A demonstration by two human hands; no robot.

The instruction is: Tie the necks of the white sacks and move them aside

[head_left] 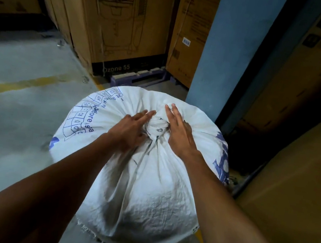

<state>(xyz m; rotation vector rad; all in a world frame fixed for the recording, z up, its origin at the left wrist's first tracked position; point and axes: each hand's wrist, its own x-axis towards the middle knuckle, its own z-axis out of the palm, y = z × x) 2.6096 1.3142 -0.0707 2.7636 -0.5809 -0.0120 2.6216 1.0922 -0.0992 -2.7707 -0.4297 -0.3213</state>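
From the head camera, the white sack [142,181] stood full on the floor [11,109], its neck [158,126] already bunched and apparently knotted. The left hand [131,131] and right hand [180,134] flanked that knot, fingers extended flat on the cloth, each grip released rather than clenched. By my judgement the tying was nearly done; moving the sack aside remained. The knot's far side was hidden, no cord was discernible, and other sacks, if any, lay out of view.
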